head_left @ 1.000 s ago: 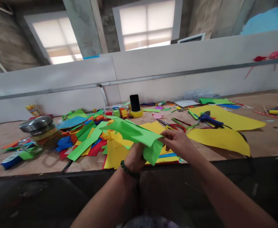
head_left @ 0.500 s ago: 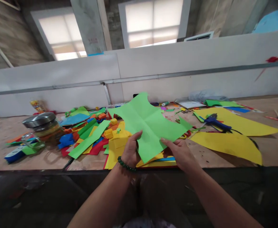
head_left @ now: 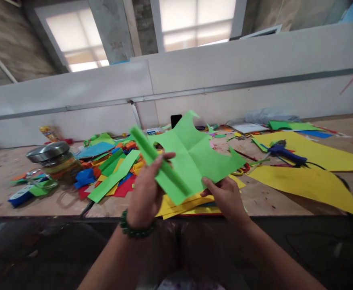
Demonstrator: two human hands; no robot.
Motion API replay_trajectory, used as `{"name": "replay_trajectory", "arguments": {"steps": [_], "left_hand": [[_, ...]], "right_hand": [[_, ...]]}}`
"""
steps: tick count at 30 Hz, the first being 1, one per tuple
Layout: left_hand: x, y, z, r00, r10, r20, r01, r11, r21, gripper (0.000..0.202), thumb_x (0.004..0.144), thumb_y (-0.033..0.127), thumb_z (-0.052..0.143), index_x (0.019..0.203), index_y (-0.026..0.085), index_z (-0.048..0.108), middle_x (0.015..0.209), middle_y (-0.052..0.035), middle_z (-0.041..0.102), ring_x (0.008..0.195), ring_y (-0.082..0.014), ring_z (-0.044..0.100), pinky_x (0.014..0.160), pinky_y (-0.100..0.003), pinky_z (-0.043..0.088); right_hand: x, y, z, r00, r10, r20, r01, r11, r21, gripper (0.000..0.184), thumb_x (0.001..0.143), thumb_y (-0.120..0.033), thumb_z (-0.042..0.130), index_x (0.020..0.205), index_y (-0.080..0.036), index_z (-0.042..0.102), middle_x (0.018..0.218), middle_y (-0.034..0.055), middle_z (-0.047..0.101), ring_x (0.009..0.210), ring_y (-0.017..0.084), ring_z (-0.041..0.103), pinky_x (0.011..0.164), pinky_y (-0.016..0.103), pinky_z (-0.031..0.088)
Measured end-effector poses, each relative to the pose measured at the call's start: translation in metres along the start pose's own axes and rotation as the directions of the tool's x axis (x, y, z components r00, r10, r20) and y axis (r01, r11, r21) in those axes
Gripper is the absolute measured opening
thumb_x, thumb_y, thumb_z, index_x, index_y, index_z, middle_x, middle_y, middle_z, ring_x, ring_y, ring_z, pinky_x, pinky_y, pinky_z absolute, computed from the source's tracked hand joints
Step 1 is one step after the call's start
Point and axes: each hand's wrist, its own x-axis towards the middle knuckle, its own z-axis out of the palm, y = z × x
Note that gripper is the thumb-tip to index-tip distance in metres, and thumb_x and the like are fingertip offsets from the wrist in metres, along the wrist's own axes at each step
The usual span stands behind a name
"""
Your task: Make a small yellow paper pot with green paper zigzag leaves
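A creased bright green paper sheet (head_left: pixel 199 155) with cut edges is being held up above the near edge of the wooden bench (head_left: pixel 269 201), over a stack of yellow paper sheets (head_left: pixel 179 203). Its left edge, folded into a strip, is being pinched between the thumb and fingers of the left hand (head_left: pixel 146 189). Its lower right edge is being pinched by the right hand (head_left: pixel 226 197), with the fingers pressed together. A blue glue gun (head_left: pixel 281 152) is being carried by the bench well to the right.
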Motion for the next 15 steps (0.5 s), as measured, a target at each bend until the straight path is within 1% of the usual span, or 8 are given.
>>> {"name": "replay_trajectory", "arguments": {"steps": [2,3,4,5,7,10,13,15], "left_hand": [[-0.005,-0.014,0.021,0.994,-0.023,0.111,0.014,0.996,0.087,0.025,0.072,0.033,0.069,0.086,0.011,0.069,0.063,0.0001,0.061,0.045,-0.0066,0.049,0.042,-0.017,0.039],[-0.003,-0.023,0.028,0.983,-0.043,0.178,0.012,0.985,0.174,0.024,0.071,0.031,0.070,0.085,0.011,0.068,0.058,0.0007,0.060,0.042,-0.0076,0.048,0.040,-0.018,0.037],[0.001,-0.032,0.033,0.970,-0.061,0.234,-0.001,0.966,0.257,0.023,0.070,0.029,0.071,0.083,0.011,0.067,0.055,0.0008,0.059,0.041,-0.0086,0.048,0.039,-0.019,0.036],[0.006,-0.041,0.034,0.963,-0.067,0.260,-0.017,0.950,0.311,0.021,0.070,0.028,0.071,0.081,0.011,0.066,0.055,0.0001,0.060,0.041,-0.0093,0.049,0.040,-0.019,0.038],[0.017,-0.057,0.031,0.967,-0.059,0.248,-0.032,0.938,0.345,0.019,0.069,0.022,0.073,0.082,0.011,0.067,0.066,-0.0036,0.066,0.051,-0.0114,0.055,0.048,-0.020,0.044],[0.029,-0.072,0.021,0.974,-0.082,0.212,-0.003,0.929,0.371,0.017,0.070,0.022,0.071,0.082,0.011,0.067,0.070,-0.0053,0.068,0.054,-0.0130,0.056,0.049,-0.020,0.043],[0.032,-0.080,0.014,0.982,-0.079,0.173,0.008,0.926,0.376,0.018,0.065,0.016,0.074,0.082,0.014,0.068,0.076,-0.0045,0.069,0.063,-0.0157,0.059,0.056,-0.021,0.044],[0.034,-0.084,0.012,0.978,-0.166,0.126,0.124,0.949,0.289,0.021,0.060,0.010,0.076,0.079,0.015,0.069,0.080,-0.0042,0.070,0.073,-0.0175,0.060,0.065,-0.022,0.044]], "right_hand": [[-0.009,-0.004,0.005,0.999,-0.034,0.022,0.034,0.999,0.003,0.020,0.062,-0.030,0.072,0.074,-0.016,0.064,0.050,-0.0004,0.065,0.051,0.019,0.065,0.050,0.025,0.050],[-0.012,-0.005,0.007,0.998,-0.042,0.045,0.041,0.999,0.031,0.021,0.062,-0.029,0.071,0.077,-0.017,0.065,0.054,0.0003,0.067,0.055,0.020,0.067,0.052,0.025,0.051],[-0.015,-0.005,0.007,0.996,-0.040,0.076,0.034,0.996,0.077,0.023,0.061,-0.029,0.071,0.080,-0.018,0.065,0.060,0.0014,0.070,0.060,0.021,0.068,0.053,0.026,0.051],[-0.017,-0.005,0.006,0.994,-0.022,0.104,0.008,0.991,0.136,0.023,0.062,-0.031,0.071,0.081,-0.018,0.066,0.065,0.0024,0.071,0.065,0.022,0.069,0.053,0.026,0.052],[-0.021,-0.002,0.002,0.983,0.077,0.169,-0.118,0.961,0.250,0.020,0.064,-0.033,0.069,0.078,-0.018,0.066,0.070,0.0036,0.072,0.068,0.023,0.069,0.052,0.028,0.053],[-0.023,0.004,-0.004,0.940,0.257,0.223,-0.325,0.871,0.368,0.017,0.062,-0.033,0.071,0.070,-0.020,0.063,0.070,0.0031,0.072,0.063,0.022,0.068,0.048,0.027,0.052],[-0.023,0.008,-0.008,0.913,0.321,0.253,-0.402,0.815,0.417,0.020,0.066,-0.040,0.070,0.068,-0.022,0.061,0.068,0.0030,0.072,0.057,0.020,0.067,0.046,0.029,0.052],[-0.021,0.009,-0.008,0.899,0.325,0.294,-0.423,0.816,0.393,0.026,0.070,-0.047,0.067,0.069,-0.021,0.062,0.068,0.0043,0.071,0.055,0.020,0.066,0.048,0.030,0.053]]}}
